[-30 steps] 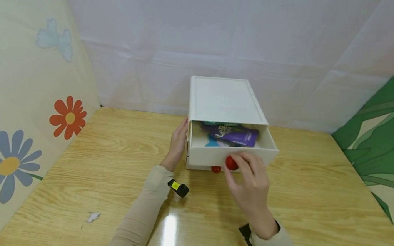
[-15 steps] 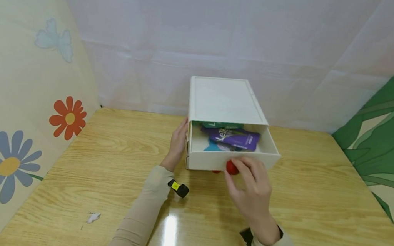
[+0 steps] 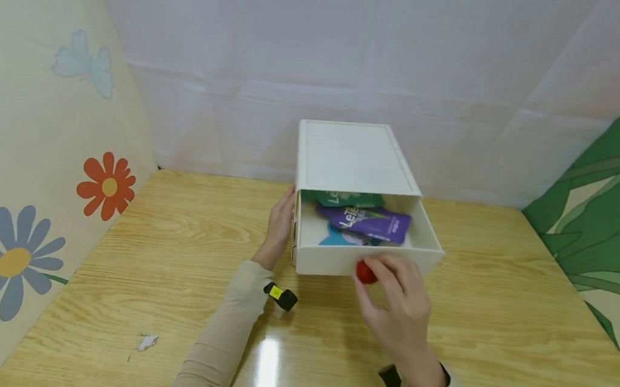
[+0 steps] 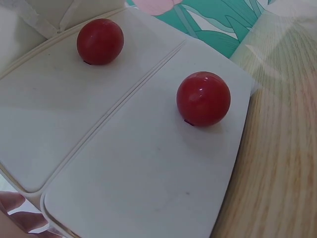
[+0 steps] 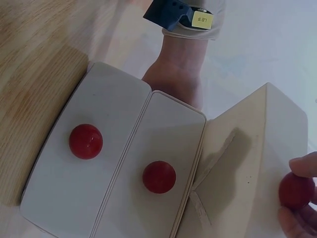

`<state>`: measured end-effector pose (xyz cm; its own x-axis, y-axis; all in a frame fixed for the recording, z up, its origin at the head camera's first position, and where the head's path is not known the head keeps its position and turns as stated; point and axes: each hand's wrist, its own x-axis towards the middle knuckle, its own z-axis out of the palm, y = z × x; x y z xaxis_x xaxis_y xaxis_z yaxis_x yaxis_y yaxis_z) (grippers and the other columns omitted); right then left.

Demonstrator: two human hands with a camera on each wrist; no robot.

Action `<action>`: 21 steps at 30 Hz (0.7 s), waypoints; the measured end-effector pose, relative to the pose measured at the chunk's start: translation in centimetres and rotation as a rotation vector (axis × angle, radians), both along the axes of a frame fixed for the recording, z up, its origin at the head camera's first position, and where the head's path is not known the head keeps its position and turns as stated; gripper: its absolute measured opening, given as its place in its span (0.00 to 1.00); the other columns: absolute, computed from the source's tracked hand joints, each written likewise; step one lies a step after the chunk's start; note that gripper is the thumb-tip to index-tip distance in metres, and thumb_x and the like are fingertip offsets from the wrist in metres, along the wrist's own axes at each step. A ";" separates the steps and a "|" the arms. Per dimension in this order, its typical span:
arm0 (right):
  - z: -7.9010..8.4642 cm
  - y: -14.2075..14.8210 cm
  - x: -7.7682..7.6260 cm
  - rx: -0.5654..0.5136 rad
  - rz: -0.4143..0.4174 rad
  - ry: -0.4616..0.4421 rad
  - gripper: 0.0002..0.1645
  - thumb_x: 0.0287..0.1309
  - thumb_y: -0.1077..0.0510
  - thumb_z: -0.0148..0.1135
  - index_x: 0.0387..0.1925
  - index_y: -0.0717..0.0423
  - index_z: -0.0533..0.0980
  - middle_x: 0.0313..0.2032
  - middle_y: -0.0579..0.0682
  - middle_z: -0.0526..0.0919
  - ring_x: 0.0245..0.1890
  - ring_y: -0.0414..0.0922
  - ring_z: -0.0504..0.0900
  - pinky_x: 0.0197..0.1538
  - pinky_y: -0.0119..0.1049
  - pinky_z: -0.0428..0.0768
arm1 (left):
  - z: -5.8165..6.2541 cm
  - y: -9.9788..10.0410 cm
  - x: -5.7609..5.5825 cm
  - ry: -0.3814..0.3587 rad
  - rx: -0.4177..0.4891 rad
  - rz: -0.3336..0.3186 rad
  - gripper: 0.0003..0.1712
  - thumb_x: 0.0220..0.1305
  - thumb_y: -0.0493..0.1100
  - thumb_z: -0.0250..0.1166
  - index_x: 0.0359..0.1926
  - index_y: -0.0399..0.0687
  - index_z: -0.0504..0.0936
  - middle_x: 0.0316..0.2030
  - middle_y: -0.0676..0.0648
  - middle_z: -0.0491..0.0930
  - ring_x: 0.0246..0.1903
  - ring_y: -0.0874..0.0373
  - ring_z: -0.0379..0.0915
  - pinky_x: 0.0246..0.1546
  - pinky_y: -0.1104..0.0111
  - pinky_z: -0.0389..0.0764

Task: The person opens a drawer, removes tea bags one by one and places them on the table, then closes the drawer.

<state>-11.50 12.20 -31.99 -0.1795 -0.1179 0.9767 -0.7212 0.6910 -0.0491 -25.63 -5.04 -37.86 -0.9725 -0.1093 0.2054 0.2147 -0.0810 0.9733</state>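
A white drawer cabinet [image 3: 356, 158] stands on the table, its top drawer [image 3: 332, 259] pulled well out toward me. My right hand [image 3: 402, 307] pinches the round red knob [image 3: 366, 272] on that drawer's front between thumb and fingers. Against the cabinet's left side rests my left hand [image 3: 279, 227], fingers extended along it. Inside the drawer lie a purple pouch [image 3: 375, 223], a green pouch [image 3: 355, 199] and a light blue item [image 3: 336, 237]. Two lower drawers with red knobs [image 5: 85, 141] are closed in the right wrist view.
The wood-grain table [image 3: 209, 222] extends to both sides of the cabinet. A whitish patch [image 3: 147, 342] marks its front left. A pale cloth [image 3: 241, 91] hangs behind, and printed flower panels [image 3: 14, 134] flank the table.
My right hand has drawn the top drawer further out toward me, showing more of the pouches. The drawer front now hides the lower knob in the head view. The left hand stays put.
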 end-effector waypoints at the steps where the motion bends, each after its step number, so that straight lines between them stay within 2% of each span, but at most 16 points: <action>1: 0.0 0.0 0.1 0.001 0.000 -0.001 0.18 0.56 0.53 0.57 0.26 0.67 0.78 0.29 0.60 0.78 0.28 0.52 0.75 0.31 0.37 0.76 | 0.0 0.0 0.0 -0.001 0.004 0.001 0.27 0.70 0.49 0.42 0.66 0.42 0.61 0.64 0.45 0.60 0.61 0.55 0.56 0.59 0.63 0.62; 5: 0.3 0.0 0.4 0.003 0.008 0.004 0.18 0.57 0.53 0.56 0.26 0.68 0.78 0.28 0.60 0.78 0.28 0.52 0.75 0.31 0.36 0.76 | 0.3 0.0 0.2 -0.005 0.017 0.001 0.27 0.70 0.48 0.43 0.65 0.41 0.61 0.64 0.44 0.60 0.60 0.54 0.58 0.57 0.63 0.65; 9: 0.6 -0.1 0.8 0.004 0.013 0.004 0.19 0.57 0.53 0.56 0.25 0.68 0.78 0.28 0.60 0.78 0.27 0.52 0.75 0.30 0.37 0.75 | 0.6 -0.2 0.3 -0.024 0.027 -0.019 0.26 0.70 0.45 0.43 0.65 0.38 0.61 0.64 0.42 0.59 0.61 0.52 0.57 0.59 0.63 0.63; 10: 0.7 -0.1 0.9 0.005 0.014 0.002 0.19 0.57 0.53 0.56 0.25 0.68 0.78 0.28 0.60 0.78 0.27 0.52 0.75 0.30 0.37 0.75 | 0.3 -0.2 0.0 -0.023 0.028 -0.023 0.26 0.70 0.45 0.43 0.65 0.38 0.61 0.64 0.42 0.59 0.61 0.53 0.56 0.59 0.63 0.62; 14: 0.7 0.0 1.2 0.012 0.014 -0.007 0.20 0.58 0.52 0.56 0.25 0.68 0.78 0.28 0.59 0.78 0.28 0.52 0.75 0.30 0.37 0.75 | 0.4 -0.3 0.0 -0.024 0.028 -0.046 0.26 0.71 0.44 0.43 0.66 0.37 0.59 0.65 0.41 0.58 0.62 0.51 0.54 0.61 0.63 0.58; 21: 0.6 0.2 1.6 0.028 0.013 -0.028 0.21 0.59 0.52 0.55 0.26 0.68 0.78 0.28 0.59 0.78 0.28 0.51 0.75 0.30 0.35 0.75 | -0.2 -0.1 -0.2 0.003 0.015 -0.021 0.27 0.71 0.48 0.42 0.66 0.41 0.60 0.64 0.45 0.60 0.61 0.55 0.57 0.59 0.65 0.62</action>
<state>-9.88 12.43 -31.36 -0.2053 -0.1477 0.9675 -0.7290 0.6827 -0.0505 -25.78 -5.11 -38.03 -0.9740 -0.0922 0.2070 0.2159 -0.1001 0.9713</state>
